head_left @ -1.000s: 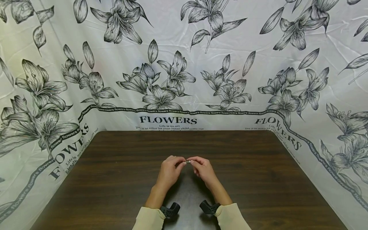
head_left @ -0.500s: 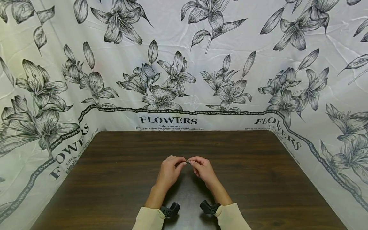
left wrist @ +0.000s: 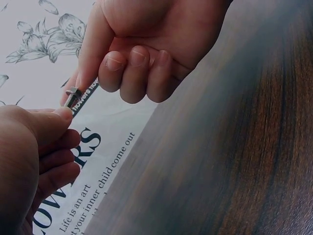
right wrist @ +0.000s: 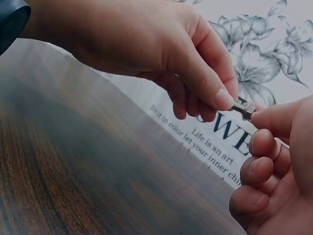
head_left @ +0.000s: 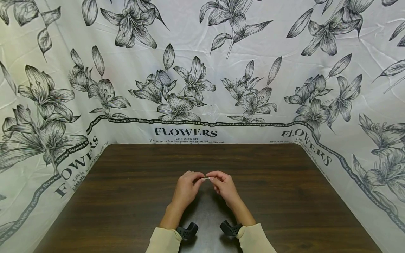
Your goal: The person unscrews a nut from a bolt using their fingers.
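Between the two hands is a small silver bolt (left wrist: 71, 101) with a threaded shank and a hexagonal piece (right wrist: 248, 111) at the right-hand end. My left hand (head_left: 186, 188) pinches the shank between thumb and index finger. At the hexagonal end, the thumb and index finger of my right hand (head_left: 226, 188) grip it from the other side. The other fingers of the right hand are curled toward the palm in the right wrist view. In the head view most of the bolt (head_left: 206, 178) is hidden by fingertips, and both hands are above the table.
A dark wood-grain table (head_left: 133, 196) lies beneath the hands. White flower-printed cloth (head_left: 215, 102) hangs behind it and along both sides. A black device (head_left: 188, 231) is strapped to the left wrist and a similar black device (head_left: 230, 228) to the right, beside pale sleeves.
The right thumb and index finger shift slightly at the end of the bolt, parting a little and closing in. The left hand and both forearms keep their place.
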Demonstrator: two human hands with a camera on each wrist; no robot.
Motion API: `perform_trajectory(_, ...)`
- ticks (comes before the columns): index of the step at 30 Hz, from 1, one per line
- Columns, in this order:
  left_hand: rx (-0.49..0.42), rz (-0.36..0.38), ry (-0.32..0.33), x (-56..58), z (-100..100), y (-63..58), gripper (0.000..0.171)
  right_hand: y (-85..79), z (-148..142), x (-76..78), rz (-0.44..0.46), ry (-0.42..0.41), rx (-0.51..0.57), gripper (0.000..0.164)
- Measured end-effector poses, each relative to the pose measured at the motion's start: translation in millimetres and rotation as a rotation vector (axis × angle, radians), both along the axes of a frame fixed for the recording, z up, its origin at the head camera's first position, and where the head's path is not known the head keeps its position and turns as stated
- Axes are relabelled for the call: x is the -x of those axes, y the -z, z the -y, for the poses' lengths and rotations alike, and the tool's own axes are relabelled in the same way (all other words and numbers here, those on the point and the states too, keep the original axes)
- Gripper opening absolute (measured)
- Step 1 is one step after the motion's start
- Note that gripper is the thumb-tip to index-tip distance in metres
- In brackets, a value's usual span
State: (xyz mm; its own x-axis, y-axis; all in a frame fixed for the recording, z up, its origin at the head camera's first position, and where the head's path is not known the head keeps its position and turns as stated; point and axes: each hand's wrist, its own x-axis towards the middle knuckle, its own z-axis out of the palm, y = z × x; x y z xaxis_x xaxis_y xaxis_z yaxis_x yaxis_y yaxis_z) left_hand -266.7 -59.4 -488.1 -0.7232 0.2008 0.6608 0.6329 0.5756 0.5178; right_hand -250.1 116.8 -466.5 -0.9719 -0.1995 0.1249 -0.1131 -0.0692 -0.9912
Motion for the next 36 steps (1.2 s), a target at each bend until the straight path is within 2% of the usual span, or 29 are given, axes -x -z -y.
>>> perform_trajectory(9,0.005,0.001,0.003,-0.6,0,0.1,0.008,-1.2,0,-0.9,-0.008,-0.005,0.026,0.018)
perform_trajectory(17,0.006,-0.01,0.002,-1.5,-1,0.1,0.009,-1.3,-1,-0.7,-0.018,0.004,0.001,0.018)
perform_trajectory(25,-0.001,-0.003,0.004,-0.8,-1,-0.1,0.011,25.1,-3,13.9,0.037,0.0,-0.009,0.022)
perform_trajectory(31,-0.006,-0.007,0.009,-0.7,-2,0.0,0.012,28.9,-2,14.5,0.046,0.012,-0.023,0.024)
perform_trajectory(36,-0.011,-0.009,0.013,-0.4,-2,0.0,0.013,26.0,-3,13.9,0.066,-0.003,0.002,0.021)
